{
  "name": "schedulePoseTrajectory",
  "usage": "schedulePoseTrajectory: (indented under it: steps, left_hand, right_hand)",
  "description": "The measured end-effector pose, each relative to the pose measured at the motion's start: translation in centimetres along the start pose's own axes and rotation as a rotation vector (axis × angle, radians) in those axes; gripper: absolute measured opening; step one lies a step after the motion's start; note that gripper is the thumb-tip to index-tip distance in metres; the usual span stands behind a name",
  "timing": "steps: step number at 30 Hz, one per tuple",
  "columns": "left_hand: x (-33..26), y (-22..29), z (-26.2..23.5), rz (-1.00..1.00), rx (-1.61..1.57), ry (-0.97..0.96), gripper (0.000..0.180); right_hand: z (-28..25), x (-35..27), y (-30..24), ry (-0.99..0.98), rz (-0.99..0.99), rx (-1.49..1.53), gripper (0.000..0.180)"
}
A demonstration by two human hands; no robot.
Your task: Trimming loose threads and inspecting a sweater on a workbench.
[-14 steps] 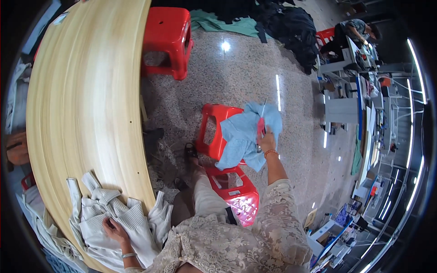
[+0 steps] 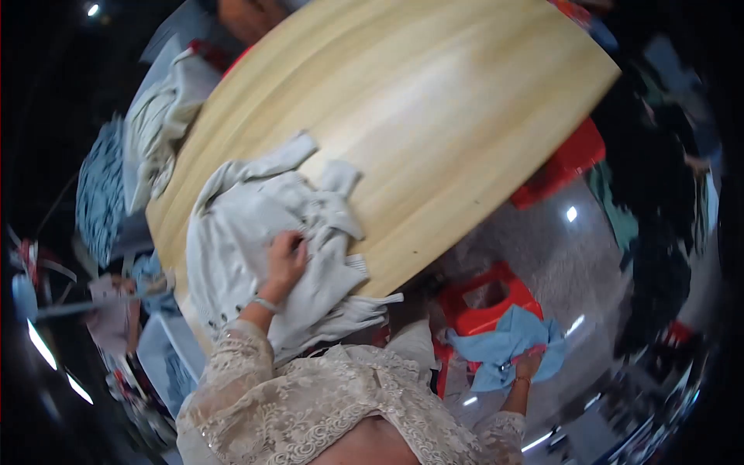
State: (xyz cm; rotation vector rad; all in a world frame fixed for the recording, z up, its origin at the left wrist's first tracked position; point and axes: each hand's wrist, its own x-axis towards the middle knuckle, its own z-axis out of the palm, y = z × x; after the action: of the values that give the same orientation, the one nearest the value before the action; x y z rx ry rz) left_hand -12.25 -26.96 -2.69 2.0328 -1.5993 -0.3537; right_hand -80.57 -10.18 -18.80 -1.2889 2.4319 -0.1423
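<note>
One wooden table (image 2: 434, 116), two dark spots (image 2: 477, 202) by its right edge; one pile of white knitwear (image 2: 240, 225) at its near end, pieces uncountable. At and past that edge, at least two red plastic stools (image 2: 469, 319), one light-blue cloth (image 2: 496, 341).

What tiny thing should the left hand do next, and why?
Perhaps flatten the white knitted garment: it lies bunched on the pale wooden table, and the left hand is there, while the right hand is at the light-blue cloth on the red plastic stool.
</note>
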Motion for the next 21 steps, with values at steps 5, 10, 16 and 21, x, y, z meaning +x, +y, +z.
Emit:
schedulePoseTrajectory:
  steps: [5, 10, 16, 21]
  left_hand:
    - [-2.4, 0.0, -2.7, 0.017, -0.189, 0.067, 0.032]
    - [-10.0, -2.2, -10.9, 0.075, 0.103, 0.170, 0.045]
    - [-22.0, -12.5, -20.1, -0.292, 0.394, 0.221, 0.055]
    - [-24.7, -17.3, -21.8, -0.295, 0.221, 0.204, 0.054]
  right_hand:
    - [-4.5, 4.0, -19.0, -0.067, -0.231, 0.480, 0.034]
    - [-6.5, -3.0, -40.7, -0.261, -0.760, 0.482, 0.035]
    - [-1.7, -17.8, -59.6, -0.218, -1.603, 0.109, 0.053]
    - [2.0, -20.5, -65.6, -0.267, -1.730, -0.176, 0.062]
